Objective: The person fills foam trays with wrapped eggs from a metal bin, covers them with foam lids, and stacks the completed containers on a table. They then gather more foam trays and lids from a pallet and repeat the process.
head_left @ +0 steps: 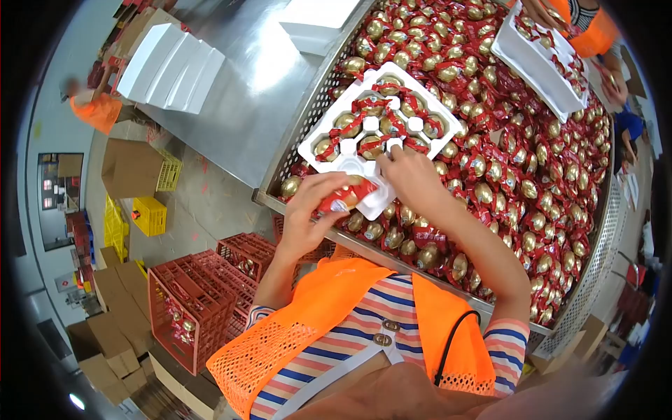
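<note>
A white foam tray (415, 124) with round cups lies on a heap of gold eggs in red wrappers (483, 189) inside a perforated metal bin (297, 133). Several wrapped eggs sit in its cups. My left hand (308, 210) holds a red-and-gold wrapped egg (346, 196) over the tray's near corner, fingers curled round it. My right hand (409, 176) is at the tray's near edge, its fingers bent together beside a cup; what they hold, if anything, is hidden.
Stacked white trays (171, 68) stand on the metal table (238, 105), left of the bin. Red crates (192, 308) and cardboard boxes (122, 297) are on the floor at left. A co-worker's hands hold another filled tray (535, 70) at upper right. Another person (94, 108) is at far left.
</note>
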Motion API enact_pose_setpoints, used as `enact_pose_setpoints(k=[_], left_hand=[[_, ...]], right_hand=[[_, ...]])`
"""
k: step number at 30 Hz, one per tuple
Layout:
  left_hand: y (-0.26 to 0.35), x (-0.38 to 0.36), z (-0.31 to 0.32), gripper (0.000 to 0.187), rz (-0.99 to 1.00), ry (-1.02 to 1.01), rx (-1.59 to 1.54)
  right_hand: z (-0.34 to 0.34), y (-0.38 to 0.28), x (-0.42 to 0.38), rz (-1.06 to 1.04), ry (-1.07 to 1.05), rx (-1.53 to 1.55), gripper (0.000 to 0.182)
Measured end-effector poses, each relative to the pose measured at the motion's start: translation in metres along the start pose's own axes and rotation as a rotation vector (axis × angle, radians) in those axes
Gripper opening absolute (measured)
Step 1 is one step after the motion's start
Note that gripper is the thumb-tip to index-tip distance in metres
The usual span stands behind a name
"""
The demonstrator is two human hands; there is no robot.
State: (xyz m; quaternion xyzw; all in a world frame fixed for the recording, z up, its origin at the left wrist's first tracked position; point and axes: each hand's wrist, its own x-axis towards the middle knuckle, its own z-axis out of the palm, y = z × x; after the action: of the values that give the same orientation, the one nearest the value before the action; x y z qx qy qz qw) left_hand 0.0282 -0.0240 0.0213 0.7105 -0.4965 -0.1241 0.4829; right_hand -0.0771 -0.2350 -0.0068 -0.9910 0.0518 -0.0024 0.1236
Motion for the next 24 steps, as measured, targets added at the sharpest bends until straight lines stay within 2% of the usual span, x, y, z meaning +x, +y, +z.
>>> enact_pose_setpoints(k=[3,4,5,7,10,13,14,18,21,24], left_hand=[[-0.012,0.002,-0.001,0.047,-0.188,0.063,-0.024],[-0.016,0.005,-0.001,0.046,-0.233,0.054,0.012],[-0.021,0.006,0.002,0.044,-0.293,0.09,-0.079],[-0.038,0.01,-0.001,0.044,-0.39,0.033,-0.073],[-0.023,0.031,-0.009,0.044,-0.462,-0.171,0.137],[-0.02,0.049,-0.008,0.044,-0.265,-0.32,0.327],[-0.02,0.054,-0.007,0.04,-0.235,-0.372,0.302],[-0.023,0.074,0.002,0.035,-0.147,-0.564,0.512],[-0.013,0.082,0.01,0.035,-0.189,-0.675,0.662],[-0.016,0.076,0.016,0.031,-0.106,-0.694,0.756]], right_hand=[[-0.021,0.018,-0.009,0.058,0.046,0.389,0.036],[-0.022,0.02,-0.015,0.159,0.069,0.496,0.035],[-0.021,0.024,-0.02,0.16,0.152,0.535,0.033],[-0.026,0.025,-0.039,0.24,0.192,0.574,0.031],[-0.022,0.026,-0.069,0.299,0.182,0.71,0.026],[-0.017,0.026,-0.096,0.304,0.134,0.642,0.023],[-0.015,0.025,-0.103,0.319,0.129,0.664,0.022],[0.001,0.025,-0.126,0.266,0.127,0.572,0.022],[0.007,0.018,-0.132,0.311,-0.01,0.583,0.022],[0.026,0.014,-0.132,0.234,-0.007,0.439,0.023]])
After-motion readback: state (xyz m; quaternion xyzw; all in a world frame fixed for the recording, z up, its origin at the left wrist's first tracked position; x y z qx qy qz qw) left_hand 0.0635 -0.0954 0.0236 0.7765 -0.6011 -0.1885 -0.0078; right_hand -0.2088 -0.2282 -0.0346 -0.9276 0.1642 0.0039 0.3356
